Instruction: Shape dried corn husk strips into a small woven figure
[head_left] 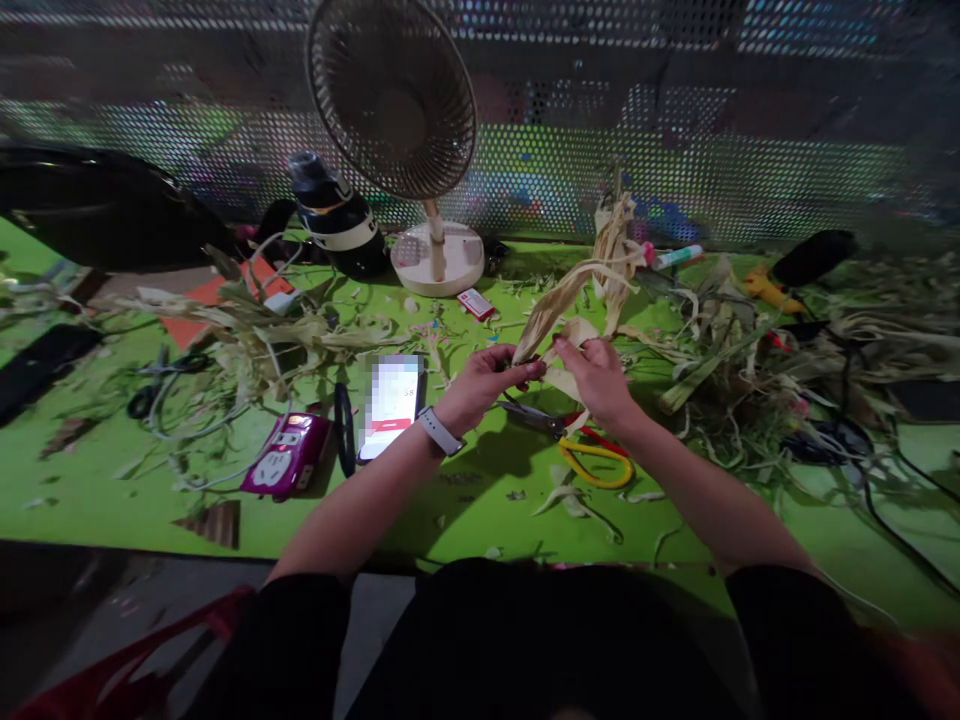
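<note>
Over the green table, my left hand (491, 382), with a light watch band on its wrist, pinches a dry corn husk (551, 308) near its lower end. The husk rises up and to the right from my fingers. My right hand (595, 382) is closed on a paler part of the same husk, close to my left fingertips. Scissors (592, 450) with yellow and red handles lie beneath my hands. Behind them stands an upright bundle of dry husks (616, 255). A lit phone (391, 405) is left of my left wrist.
A fan (437, 260) and a dark bottle (337, 215) stand at the back by a perforated metal screen. A purple power socket (289, 455) with a white cable lies left. Husk piles (720, 340) cover the right side, near a yellow-handled tool (772, 290) and black cables.
</note>
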